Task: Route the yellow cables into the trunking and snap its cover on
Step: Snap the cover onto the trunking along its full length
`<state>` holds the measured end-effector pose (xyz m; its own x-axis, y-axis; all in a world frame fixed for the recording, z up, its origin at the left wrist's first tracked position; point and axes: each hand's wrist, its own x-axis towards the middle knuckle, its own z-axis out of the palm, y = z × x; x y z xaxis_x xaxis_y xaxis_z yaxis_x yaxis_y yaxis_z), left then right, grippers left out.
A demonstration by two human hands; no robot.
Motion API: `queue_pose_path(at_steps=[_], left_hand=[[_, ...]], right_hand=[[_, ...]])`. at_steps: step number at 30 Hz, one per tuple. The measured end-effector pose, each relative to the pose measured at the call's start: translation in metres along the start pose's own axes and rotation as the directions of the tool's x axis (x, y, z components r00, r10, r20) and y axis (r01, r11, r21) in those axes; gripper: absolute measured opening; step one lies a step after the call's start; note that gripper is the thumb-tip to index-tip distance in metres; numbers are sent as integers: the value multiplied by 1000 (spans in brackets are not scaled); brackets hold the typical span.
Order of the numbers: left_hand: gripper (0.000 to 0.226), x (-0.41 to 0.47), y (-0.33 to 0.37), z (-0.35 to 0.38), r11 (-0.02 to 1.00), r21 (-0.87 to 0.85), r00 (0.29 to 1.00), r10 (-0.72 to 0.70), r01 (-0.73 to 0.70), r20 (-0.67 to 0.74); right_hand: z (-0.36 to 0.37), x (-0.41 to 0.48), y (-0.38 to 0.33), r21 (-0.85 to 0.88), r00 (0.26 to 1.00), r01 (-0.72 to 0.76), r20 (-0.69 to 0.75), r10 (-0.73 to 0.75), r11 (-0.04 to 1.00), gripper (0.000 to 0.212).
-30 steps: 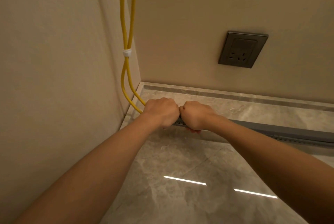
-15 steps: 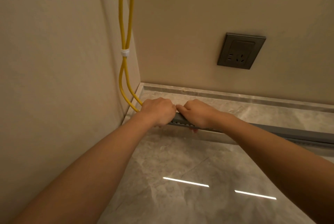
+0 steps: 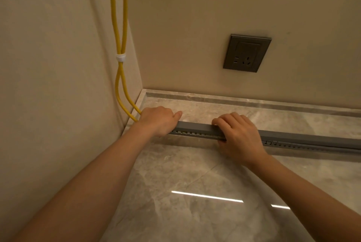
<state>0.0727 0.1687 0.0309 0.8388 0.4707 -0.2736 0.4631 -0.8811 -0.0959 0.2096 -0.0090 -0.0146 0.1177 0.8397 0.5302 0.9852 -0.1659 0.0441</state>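
Note:
Two yellow cables hang down the wall corner, tied by a white clip, and curve in behind my left hand. A grey slotted trunking runs along the stone floor from the corner to the right edge, with its grey cover lying on top. My left hand grips the trunking's left end, fingers curled over it, index finger pointing right. Further right, my right hand presses down on the cover with fingers bent over its far edge and thumb at the front.
A grey wall socket sits on the back wall above the trunking. A stone skirting ledge runs along the wall base. Polished marble floor lies in front, the side wall close on the left.
My right hand has slid to the right along the cover, away from my left hand, uncovering a stretch of trunking between them. The left hand stays at the corner end.

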Motion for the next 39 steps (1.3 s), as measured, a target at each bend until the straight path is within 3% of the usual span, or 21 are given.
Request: queue_pose_path(at_steps=[5, 7, 9, 12, 15, 20, 24, 29, 33, 39], left_hand=[[48, 0, 2, 4, 999, 0, 998, -44, 45, -36], [52, -3, 7, 7, 996, -72, 990, -63, 54, -123], [45, -6, 16, 11, 986, -162, 968, -10, -32, -252], [30, -12, 32, 19, 939, -203, 876, 162, -279, -455], [46, -12, 47, 30, 928, -67, 792, 274, -367, -545], [32, -6, 75, 44, 945, -104, 670, 141, -312, -729], [26, 1, 83, 49, 962, -126, 635, 59, -243, -770], [14, 4, 76, 42, 974, 13, 654, 162, -228, -739], [26, 4, 73, 35, 962, 39, 682, 220, -271, -698], [29, 1, 69, 32, 942, 71, 682, 289, -329, -671]], right_hand=[[6, -8, 0, 47, 985, 1, -175, 7, 999, 18], [9, -7, 0, 65, 979, 0, -203, 13, 998, 15], [10, -5, 2, 90, 975, -14, -220, 34, 996, 14], [11, -1, 5, 97, 970, -39, -234, 61, 994, 12], [11, 1, 8, 98, 969, -55, -235, 77, 994, 11], [10, 4, 10, 126, 969, -42, -236, 72, 991, 13], [11, 2, 14, 188, 978, -39, -194, 76, 981, 12], [9, -8, 19, 229, 986, -52, -141, 85, 972, 20], [4, -17, 27, 186, 981, -91, -152, 120, 978, 30], [-6, -20, 27, 67, 986, -128, -97, 134, 990, 26]])
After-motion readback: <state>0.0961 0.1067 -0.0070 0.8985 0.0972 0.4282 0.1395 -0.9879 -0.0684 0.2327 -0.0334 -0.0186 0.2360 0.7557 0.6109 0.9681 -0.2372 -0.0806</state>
